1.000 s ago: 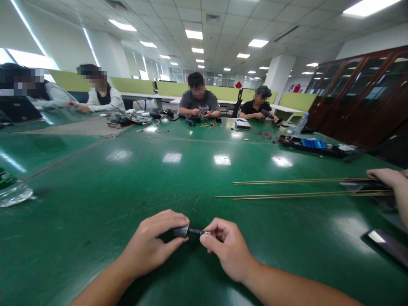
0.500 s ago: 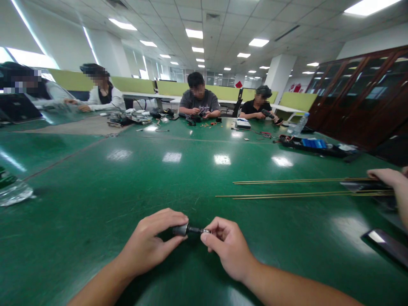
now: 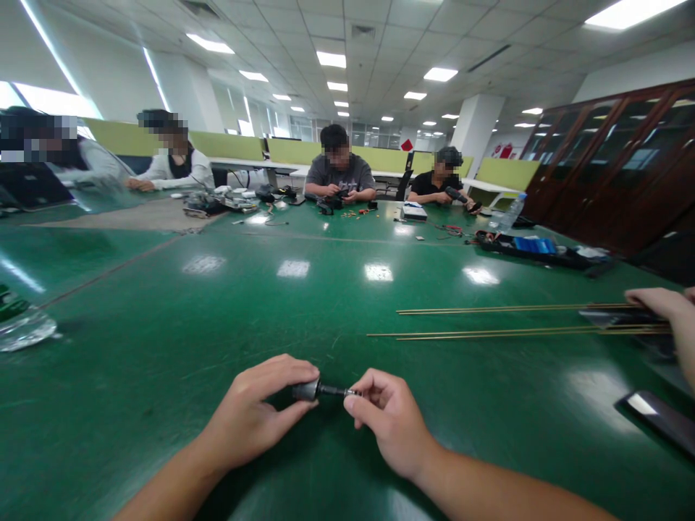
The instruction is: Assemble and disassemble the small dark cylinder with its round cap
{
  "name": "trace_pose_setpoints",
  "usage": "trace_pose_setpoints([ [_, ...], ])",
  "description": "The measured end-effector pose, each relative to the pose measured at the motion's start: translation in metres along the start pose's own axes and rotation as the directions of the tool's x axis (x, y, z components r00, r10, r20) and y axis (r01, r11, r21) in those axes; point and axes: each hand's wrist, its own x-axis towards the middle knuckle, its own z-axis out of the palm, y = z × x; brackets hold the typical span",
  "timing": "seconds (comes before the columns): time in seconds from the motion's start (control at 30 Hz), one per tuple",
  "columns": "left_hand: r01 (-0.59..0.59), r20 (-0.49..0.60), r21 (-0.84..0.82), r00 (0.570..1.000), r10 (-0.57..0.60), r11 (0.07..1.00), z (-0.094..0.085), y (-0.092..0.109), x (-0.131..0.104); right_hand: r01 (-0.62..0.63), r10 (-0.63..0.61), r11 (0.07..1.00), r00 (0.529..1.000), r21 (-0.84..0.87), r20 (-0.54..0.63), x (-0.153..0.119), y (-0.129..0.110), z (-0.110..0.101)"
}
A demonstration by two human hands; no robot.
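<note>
My left hand (image 3: 266, 405) is closed around a dark grey barrel (image 3: 307, 391), gripping it between thumb and fingers. From the barrel's right end a thin black shaft (image 3: 330, 390) points toward my right hand (image 3: 383, 412). Thumb and fingers of that hand pinch a small silvery piece (image 3: 352, 393) at the shaft's tip. Whether this piece is separate from the shaft I cannot tell. Both hands are low over the green table (image 3: 304, 311), and the whole thing lies roughly level. My fingers hide part of the barrel and of the tip.
Thin brass-coloured rods (image 3: 489, 334) lie to the right, where another person's hand (image 3: 659, 300) rests. A phone-like dark slab (image 3: 659, 420) is at the right edge, a clear plastic bottle (image 3: 24, 322) at the left. Several people sit across the table among tools and parts.
The silvery piece and my right fingertips have shifted very slightly to the right. My left hand has hardly moved and keeps its hold.
</note>
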Motion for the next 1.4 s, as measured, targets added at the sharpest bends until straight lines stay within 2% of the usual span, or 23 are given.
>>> trace_pose_setpoints([
  [1.07,0.055,0.004,0.024,0.998,-0.055,0.998,-0.005,0.001,0.002,0.001,0.001,0.997,1.0,0.075,-0.022,0.0,-0.005,0.0],
  [1.17,0.108,0.022,0.04,0.994,-0.109,0.993,-0.006,0.001,0.001,0.017,-0.013,0.994,0.999,0.112,-0.035,0.0,-0.005,0.0],
  [1.27,0.212,0.018,0.098,0.976,-0.215,0.972,-0.007,-0.002,0.001,0.022,-0.019,0.988,1.0,0.156,-0.02,-0.001,-0.003,0.0],
  [1.4,0.371,-0.086,0.116,0.928,-0.363,0.921,-0.005,-0.014,0.004,0.008,-0.01,0.987,1.0,0.158,0.01,-0.002,-0.001,0.001],
])
